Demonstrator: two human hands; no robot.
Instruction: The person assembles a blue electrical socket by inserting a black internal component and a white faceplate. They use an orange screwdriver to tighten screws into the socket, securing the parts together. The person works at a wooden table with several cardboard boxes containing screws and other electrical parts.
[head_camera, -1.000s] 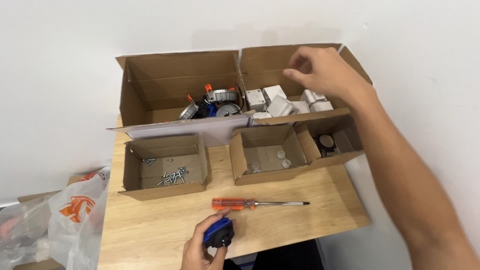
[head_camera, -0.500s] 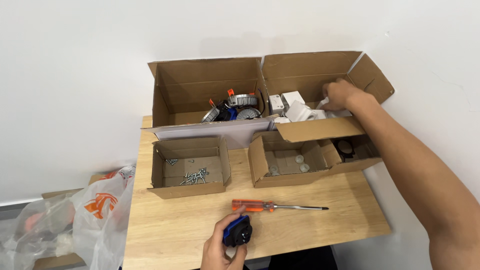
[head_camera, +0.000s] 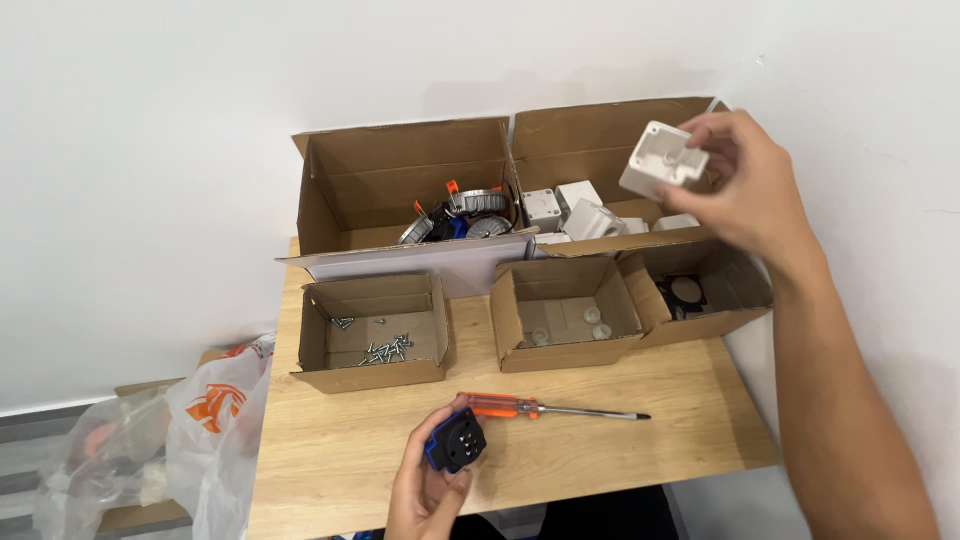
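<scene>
While the right hand (head_camera: 745, 185) lifts a white plastic box (head_camera: 663, 158) clear of the cartons, the left hand (head_camera: 425, 490) cradles a black-and-blue socket (head_camera: 456, 440).

Half a second ago the right hand was down inside the right-hand large carton (head_camera: 600, 135); now it is raised above that carton's front edge, fingers pinching the white box from its right side, open face tilted toward the camera. More white boxes (head_camera: 570, 210) remain inside that carton. The left hand has barely shifted: it is curled around the socket, just below the orange-handled screwdriver (head_camera: 545, 408) lying on the wooden table (head_camera: 330, 450). Left of the screwdriver and farther back sits the small carton of screws (head_camera: 372, 330).
</scene>
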